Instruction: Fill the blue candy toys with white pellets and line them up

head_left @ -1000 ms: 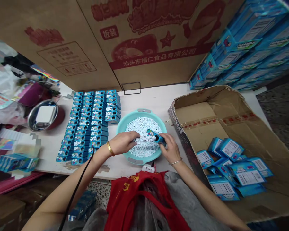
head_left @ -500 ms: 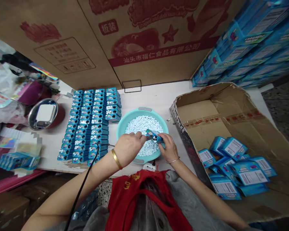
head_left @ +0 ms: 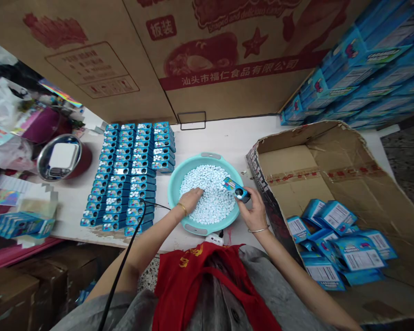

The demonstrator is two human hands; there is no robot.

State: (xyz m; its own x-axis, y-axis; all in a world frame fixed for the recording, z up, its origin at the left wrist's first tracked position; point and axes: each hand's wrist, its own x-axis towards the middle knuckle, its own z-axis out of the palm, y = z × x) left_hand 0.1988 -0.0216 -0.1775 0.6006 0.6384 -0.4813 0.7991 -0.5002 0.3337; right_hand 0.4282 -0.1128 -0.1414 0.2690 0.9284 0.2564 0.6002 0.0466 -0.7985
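Note:
My right hand (head_left: 253, 213) grips a small blue candy tin (head_left: 236, 190), which tilts above the rim of a round turquoise plastic basin (head_left: 207, 227). The tin's dark open end faces down and to the right. My left hand (head_left: 191, 200) rests in the heap of small white mints (head_left: 212, 197) filling the basin, its fingertips sunk among them. Whether those fingers hold any mints is hidden. A gold bangle circles my left wrist, and a thin bracelet circles my right.
Several rows of blue tins (head_left: 127, 177) stand on the white table left of the basin. A black cable crosses my left forearm. To the right, an opened cardboard carton (head_left: 317, 174) holds blue boxes. A steel bowl (head_left: 59, 157) with a white object sits at the left.
My hands have moved apart. The left hand has dropped from beside the tin into the mints, and the right hand has carried the tin rightward toward the basin rim.

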